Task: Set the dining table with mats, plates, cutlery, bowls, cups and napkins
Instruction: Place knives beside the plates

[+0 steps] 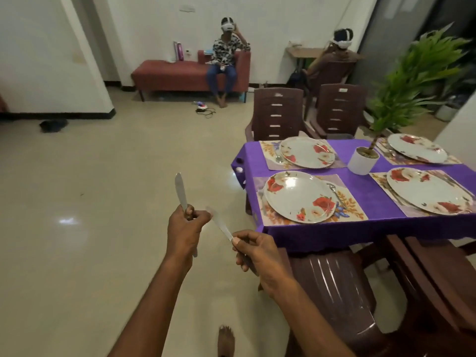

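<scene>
**A knife in each hand, beside the table**

Left hand fingers grip an upright knife; right hand fingers pinch a second knife, tilted. To the right, four floral plates sit on mats on the purple-clothed table. No legible writing.

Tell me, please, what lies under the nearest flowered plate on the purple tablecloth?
The nearest plate rests on a floral place mat, whose edges and corners show around it. A spoon lies at its right rim. The mat's middle is covered by the plate.

Both hands raised forward, fingers curled.
</scene>
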A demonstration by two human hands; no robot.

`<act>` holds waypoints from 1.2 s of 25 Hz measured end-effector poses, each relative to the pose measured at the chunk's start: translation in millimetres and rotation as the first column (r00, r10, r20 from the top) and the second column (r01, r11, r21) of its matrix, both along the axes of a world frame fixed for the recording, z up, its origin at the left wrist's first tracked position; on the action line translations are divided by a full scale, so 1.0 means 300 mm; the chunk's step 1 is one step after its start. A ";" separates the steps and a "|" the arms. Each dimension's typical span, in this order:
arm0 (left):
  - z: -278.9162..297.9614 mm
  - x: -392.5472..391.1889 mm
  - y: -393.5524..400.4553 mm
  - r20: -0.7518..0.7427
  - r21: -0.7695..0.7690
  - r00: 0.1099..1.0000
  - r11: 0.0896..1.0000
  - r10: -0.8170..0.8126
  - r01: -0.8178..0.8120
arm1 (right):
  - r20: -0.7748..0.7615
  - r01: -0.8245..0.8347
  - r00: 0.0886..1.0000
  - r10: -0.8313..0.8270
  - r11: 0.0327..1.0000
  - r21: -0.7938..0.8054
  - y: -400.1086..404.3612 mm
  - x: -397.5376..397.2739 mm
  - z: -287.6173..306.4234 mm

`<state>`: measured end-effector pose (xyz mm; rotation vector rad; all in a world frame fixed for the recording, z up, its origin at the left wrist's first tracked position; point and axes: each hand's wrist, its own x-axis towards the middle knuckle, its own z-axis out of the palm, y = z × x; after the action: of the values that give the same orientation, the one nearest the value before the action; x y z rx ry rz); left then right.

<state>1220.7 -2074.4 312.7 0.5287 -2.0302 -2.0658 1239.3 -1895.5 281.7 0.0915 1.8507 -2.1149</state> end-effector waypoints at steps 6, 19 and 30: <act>-0.059 -0.586 0.016 0.123 -0.049 0.991 0.997 -0.048 0.054 | -0.057 0.133 0.991 -0.125 0.976 0.171 0.016 -0.493 -0.032; -0.197 -1.449 0.346 0.231 -0.031 0.721 0.736 -0.653 0.677 | -0.414 0.641 0.745 -0.523 0.388 0.663 0.147 -1.047 -0.126; -0.224 -1.703 0.817 0.269 -0.017 0.307 0.314 -0.913 0.949 | -0.400 0.691 0.535 -0.744 0.113 0.714 0.522 -1.143 -0.136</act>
<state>709.9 -1829.4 245.5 -0.8032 -3.0819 -2.2948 896.5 -1738.8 240.8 1.6069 2.9859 -1.2321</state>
